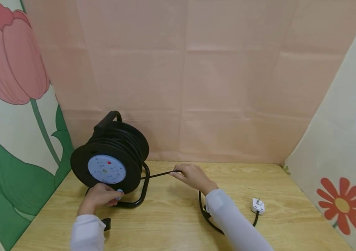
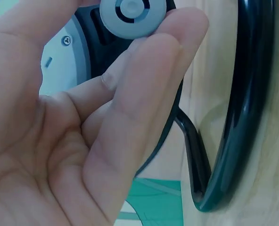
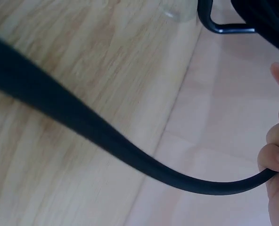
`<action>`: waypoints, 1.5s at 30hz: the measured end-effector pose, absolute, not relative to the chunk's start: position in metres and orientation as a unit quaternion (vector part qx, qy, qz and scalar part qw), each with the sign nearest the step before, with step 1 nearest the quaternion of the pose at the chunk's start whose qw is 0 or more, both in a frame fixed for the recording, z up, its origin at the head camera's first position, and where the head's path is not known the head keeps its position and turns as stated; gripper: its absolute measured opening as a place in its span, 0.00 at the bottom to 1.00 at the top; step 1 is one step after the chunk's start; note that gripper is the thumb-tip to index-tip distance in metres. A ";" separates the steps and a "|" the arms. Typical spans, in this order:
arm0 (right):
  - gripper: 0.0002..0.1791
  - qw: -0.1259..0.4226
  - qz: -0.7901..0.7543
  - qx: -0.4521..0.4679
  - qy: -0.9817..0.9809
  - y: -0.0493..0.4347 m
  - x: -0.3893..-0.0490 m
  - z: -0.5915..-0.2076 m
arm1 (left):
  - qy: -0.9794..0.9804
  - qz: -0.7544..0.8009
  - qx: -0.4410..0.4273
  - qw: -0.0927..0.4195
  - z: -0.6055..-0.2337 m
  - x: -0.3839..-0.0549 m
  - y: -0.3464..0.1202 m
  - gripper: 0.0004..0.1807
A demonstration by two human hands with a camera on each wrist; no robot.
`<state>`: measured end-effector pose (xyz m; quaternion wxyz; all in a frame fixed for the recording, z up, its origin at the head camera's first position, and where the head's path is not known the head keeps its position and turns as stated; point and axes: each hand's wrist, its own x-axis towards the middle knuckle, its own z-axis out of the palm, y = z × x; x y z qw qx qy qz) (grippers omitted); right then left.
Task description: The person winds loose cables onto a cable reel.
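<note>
A black cable reel [image 1: 112, 153] with a pale blue socket face [image 1: 106, 169] stands at the left on a tubular frame [image 1: 145, 188]. At the lower edge of its front disc, my left hand [image 1: 100, 197] pinches a round pale blue knob [image 2: 133, 16] between thumb and fingers. My right hand [image 1: 195, 177] grips the black cable [image 1: 160, 174], which runs taut from the reel to the fingers. Beyond that hand the cable [image 3: 130, 155] hangs in a curve down to the tabletop. Its end carries a white plug [image 1: 257, 205], pins up, right of my right forearm.
The wooden table [image 1: 171, 223] is bounded by a pink cloth backdrop [image 1: 184, 87] behind and printed flower panels at both sides. A small black piece [image 1: 107, 223] shows beside my left sleeve. The reel's carrying handle [image 1: 107, 121] rises on top.
</note>
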<state>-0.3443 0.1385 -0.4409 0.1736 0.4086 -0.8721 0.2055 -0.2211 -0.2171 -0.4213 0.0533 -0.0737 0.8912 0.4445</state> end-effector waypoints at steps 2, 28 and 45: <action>0.06 0.179 0.203 0.407 -0.873 0.138 -0.347 -0.441 | 0.886 0.454 -0.080 0.051 -0.423 -0.221 -0.221 0.15; 0.12 0.124 0.202 0.413 -0.879 0.131 -0.342 -0.439 | 0.890 0.441 -0.114 0.009 -0.431 -0.217 -0.253 0.18; 0.16 0.074 0.237 0.393 -0.885 0.146 -0.345 -0.430 | 0.878 0.462 -0.125 0.019 -0.422 -0.214 -0.254 0.22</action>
